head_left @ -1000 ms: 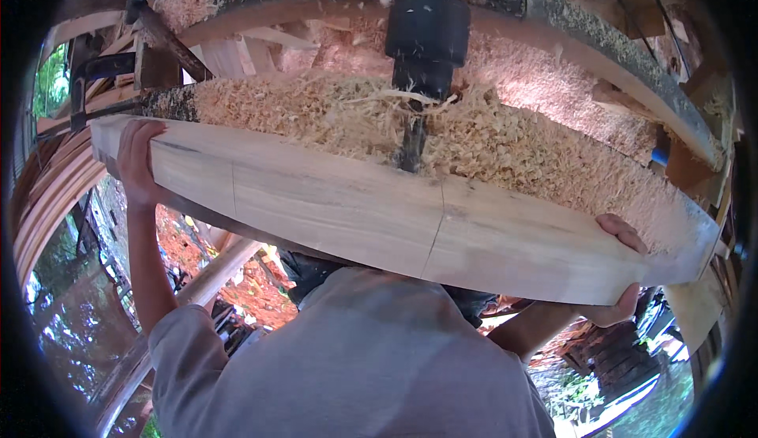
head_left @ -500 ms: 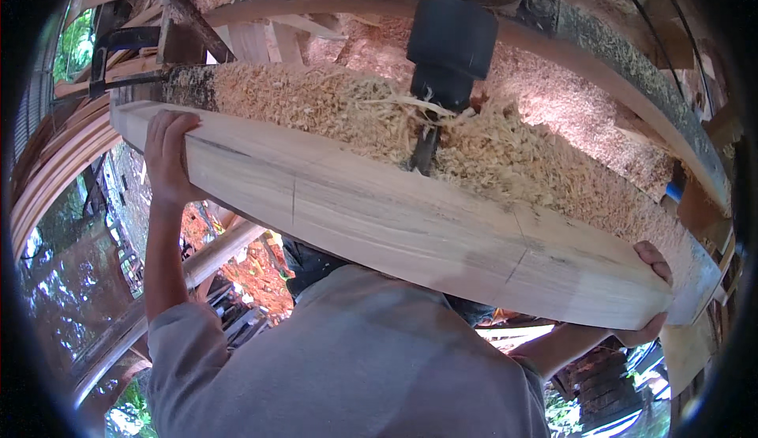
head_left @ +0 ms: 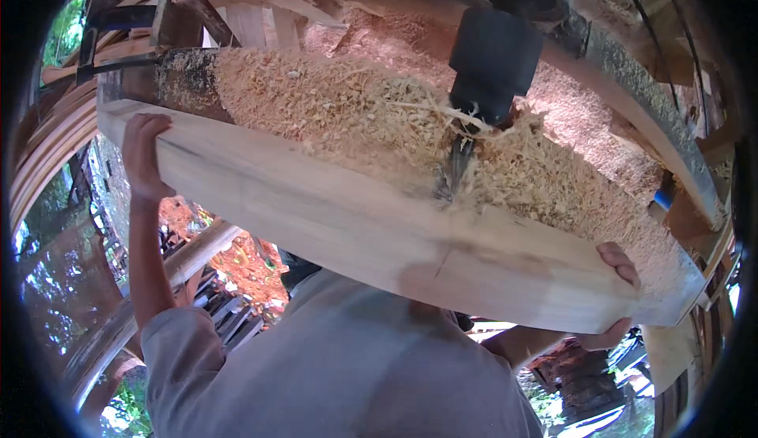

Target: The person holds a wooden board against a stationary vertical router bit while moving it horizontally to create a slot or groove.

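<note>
A long, pale plank [head_left: 316, 201] with rounded ends lies aslant in front of me, a short dark pencil line across its front face. My left hand [head_left: 144, 154] is closed over its left end, fingers on top. At the right end my right hand [head_left: 618, 264] grips it, fingertips on the upper face and thumb below; the palm is hidden behind the wood. A black chuck [head_left: 497, 63] hangs above the far edge, holding a dark cutting bit [head_left: 455, 165]. The bit's foot is blurred by flying dust where it meets the plank's far edge.
Wood shavings [head_left: 339, 110] are heaped along the worktable behind the plank. A clamp [head_left: 118, 19] and curved wooden strips [head_left: 59, 157] stand at the left. A round pole [head_left: 189, 260] slants below. Black cables [head_left: 647, 35] hang at the upper right.
The plank and both my hands have shifted left, while the chuck and bit appear farther right in view. The pencil line has come close below the bit, and dust now blurs the edge there.
</note>
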Action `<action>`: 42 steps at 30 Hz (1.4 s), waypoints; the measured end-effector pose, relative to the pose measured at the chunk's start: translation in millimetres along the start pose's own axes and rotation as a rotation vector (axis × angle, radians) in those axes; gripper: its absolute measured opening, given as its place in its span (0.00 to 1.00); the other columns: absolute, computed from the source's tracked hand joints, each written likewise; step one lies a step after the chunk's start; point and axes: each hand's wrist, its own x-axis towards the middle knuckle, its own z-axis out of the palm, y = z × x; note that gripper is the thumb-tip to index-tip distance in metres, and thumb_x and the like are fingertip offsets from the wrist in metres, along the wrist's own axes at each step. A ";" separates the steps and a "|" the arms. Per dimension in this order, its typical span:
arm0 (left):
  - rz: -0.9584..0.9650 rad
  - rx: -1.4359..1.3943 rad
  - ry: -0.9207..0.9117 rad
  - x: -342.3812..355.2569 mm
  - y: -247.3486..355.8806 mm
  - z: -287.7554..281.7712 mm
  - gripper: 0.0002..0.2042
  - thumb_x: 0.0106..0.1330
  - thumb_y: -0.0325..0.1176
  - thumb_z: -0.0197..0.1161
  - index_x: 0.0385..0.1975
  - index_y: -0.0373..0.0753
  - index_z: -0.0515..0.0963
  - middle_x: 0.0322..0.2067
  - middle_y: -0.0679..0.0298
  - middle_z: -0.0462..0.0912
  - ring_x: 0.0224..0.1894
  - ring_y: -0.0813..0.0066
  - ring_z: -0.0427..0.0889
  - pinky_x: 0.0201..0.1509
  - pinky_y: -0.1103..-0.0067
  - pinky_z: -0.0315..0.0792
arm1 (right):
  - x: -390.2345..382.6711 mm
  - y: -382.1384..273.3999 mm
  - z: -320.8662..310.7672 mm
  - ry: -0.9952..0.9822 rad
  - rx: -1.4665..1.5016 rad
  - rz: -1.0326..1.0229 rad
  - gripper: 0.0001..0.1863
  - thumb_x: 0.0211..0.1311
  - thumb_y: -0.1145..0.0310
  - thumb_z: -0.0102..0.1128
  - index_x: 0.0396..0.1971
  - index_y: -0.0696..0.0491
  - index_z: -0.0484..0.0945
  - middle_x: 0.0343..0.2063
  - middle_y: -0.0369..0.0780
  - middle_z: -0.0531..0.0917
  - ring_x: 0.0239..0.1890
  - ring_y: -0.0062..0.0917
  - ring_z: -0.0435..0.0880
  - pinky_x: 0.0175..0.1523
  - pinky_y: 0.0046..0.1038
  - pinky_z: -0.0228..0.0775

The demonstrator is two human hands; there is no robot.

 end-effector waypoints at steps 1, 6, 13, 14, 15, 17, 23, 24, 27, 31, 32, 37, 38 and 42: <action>-0.020 -0.003 -0.021 -4.2 1.7 -3.7 0.31 0.42 0.48 0.74 0.43 0.33 0.75 0.39 0.50 0.79 0.42 0.46 0.79 0.49 0.58 0.72 | -2.1 5.7 -3.6 0.004 0.020 0.001 0.37 0.61 0.45 0.35 0.49 0.65 0.75 0.39 0.58 0.79 0.47 0.49 0.77 0.59 0.52 0.65; 0.017 -0.021 -0.021 15.9 53.7 -1.7 0.34 0.37 0.50 0.76 0.44 0.35 0.75 0.41 0.51 0.78 0.43 0.46 0.78 0.50 0.56 0.71 | -0.3 0.0 -96.7 -0.014 0.116 -0.048 0.38 0.61 0.44 0.36 0.52 0.65 0.75 0.44 0.59 0.79 0.49 0.49 0.77 0.60 0.53 0.64; 0.020 -0.039 -0.021 50.4 128.4 -0.3 0.32 0.39 0.48 0.72 0.43 0.32 0.75 0.37 0.48 0.79 0.40 0.45 0.79 0.45 0.59 0.72 | 17.0 -22.9 -179.5 -0.114 -0.024 0.120 0.40 0.61 0.42 0.41 0.57 0.65 0.75 0.49 0.57 0.78 0.55 0.46 0.75 0.62 0.49 0.64; 0.005 -0.042 -0.005 47.1 127.1 1.7 0.33 0.38 0.49 0.72 0.43 0.32 0.75 0.38 0.48 0.80 0.40 0.45 0.79 0.46 0.58 0.72 | 18.3 -20.9 -174.4 -0.089 0.044 0.101 0.40 0.61 0.42 0.40 0.56 0.66 0.74 0.49 0.57 0.78 0.55 0.47 0.75 0.62 0.49 0.64; 0.007 -0.052 -0.002 44.8 123.9 2.3 0.33 0.38 0.49 0.72 0.43 0.32 0.75 0.38 0.48 0.80 0.40 0.45 0.79 0.46 0.58 0.72 | 18.7 -20.2 -168.7 -0.064 0.109 0.081 0.40 0.61 0.43 0.40 0.56 0.66 0.74 0.49 0.58 0.78 0.55 0.48 0.75 0.61 0.49 0.64; -0.006 -0.038 0.010 44.2 121.4 3.0 0.33 0.38 0.50 0.73 0.42 0.32 0.76 0.39 0.49 0.80 0.42 0.45 0.80 0.47 0.59 0.72 | 14.1 -13.6 -163.6 -0.059 0.114 0.054 0.40 0.61 0.43 0.40 0.55 0.66 0.75 0.49 0.59 0.78 0.55 0.48 0.75 0.60 0.49 0.65; -0.006 0.044 0.050 12.5 18.7 4.5 0.37 0.37 0.55 0.76 0.43 0.33 0.76 0.40 0.50 0.79 0.44 0.45 0.80 0.51 0.58 0.72 | 11.9 10.8 -59.9 0.024 0.007 0.047 0.39 0.60 0.42 0.39 0.51 0.65 0.76 0.45 0.58 0.79 0.52 0.48 0.76 0.59 0.49 0.66; -0.005 0.038 0.057 7.9 5.6 6.3 0.37 0.37 0.55 0.76 0.43 0.33 0.76 0.40 0.50 0.79 0.44 0.45 0.80 0.51 0.58 0.72 | 15.3 15.4 -39.3 0.015 0.157 0.008 0.39 0.59 0.41 0.39 0.49 0.65 0.76 0.43 0.58 0.80 0.50 0.48 0.77 0.59 0.49 0.66; -0.028 0.025 0.017 1.2 -9.1 2.0 0.36 0.39 0.54 0.75 0.44 0.33 0.76 0.41 0.49 0.80 0.44 0.44 0.80 0.52 0.58 0.73 | 1.1 14.1 -29.1 0.013 -0.140 0.036 0.37 0.59 0.42 0.39 0.46 0.64 0.76 0.40 0.57 0.80 0.47 0.47 0.78 0.57 0.50 0.66; -0.017 0.018 0.031 6.6 -4.0 1.8 0.36 0.38 0.53 0.76 0.44 0.33 0.76 0.41 0.49 0.80 0.45 0.44 0.80 0.52 0.57 0.73 | 9.4 7.4 -27.5 0.091 -0.011 0.046 0.35 0.58 0.43 0.40 0.43 0.63 0.77 0.41 0.56 0.79 0.48 0.47 0.77 0.58 0.50 0.66; 0.003 0.025 0.036 9.1 7.8 2.6 0.36 0.37 0.54 0.76 0.44 0.33 0.76 0.41 0.49 0.79 0.45 0.44 0.80 0.52 0.57 0.73 | 13.5 7.6 -47.5 0.044 0.047 0.086 0.35 0.58 0.43 0.41 0.45 0.63 0.77 0.42 0.56 0.79 0.48 0.47 0.77 0.58 0.49 0.66; 0.039 -0.015 0.035 53.8 91.3 9.5 0.36 0.35 0.54 0.75 0.42 0.34 0.76 0.41 0.50 0.79 0.44 0.46 0.79 0.50 0.58 0.72 | 20.6 -10.9 -147.0 0.137 0.019 0.135 0.37 0.58 0.43 0.43 0.49 0.63 0.78 0.43 0.54 0.79 0.49 0.46 0.76 0.57 0.46 0.66; 0.021 -0.032 0.021 55.8 101.3 9.4 0.36 0.35 0.55 0.75 0.42 0.34 0.76 0.40 0.51 0.79 0.43 0.47 0.79 0.49 0.58 0.71 | 26.6 -12.0 -158.1 0.068 0.057 0.093 0.37 0.58 0.43 0.43 0.50 0.63 0.78 0.43 0.54 0.79 0.49 0.46 0.75 0.57 0.46 0.65; -0.009 -0.057 0.033 62.2 119.4 7.6 0.37 0.36 0.58 0.75 0.40 0.35 0.76 0.38 0.53 0.78 0.40 0.48 0.78 0.44 0.59 0.70 | 39.0 -12.1 -168.1 0.000 0.088 0.072 0.38 0.57 0.44 0.43 0.51 0.64 0.78 0.45 0.53 0.79 0.50 0.43 0.74 0.59 0.45 0.64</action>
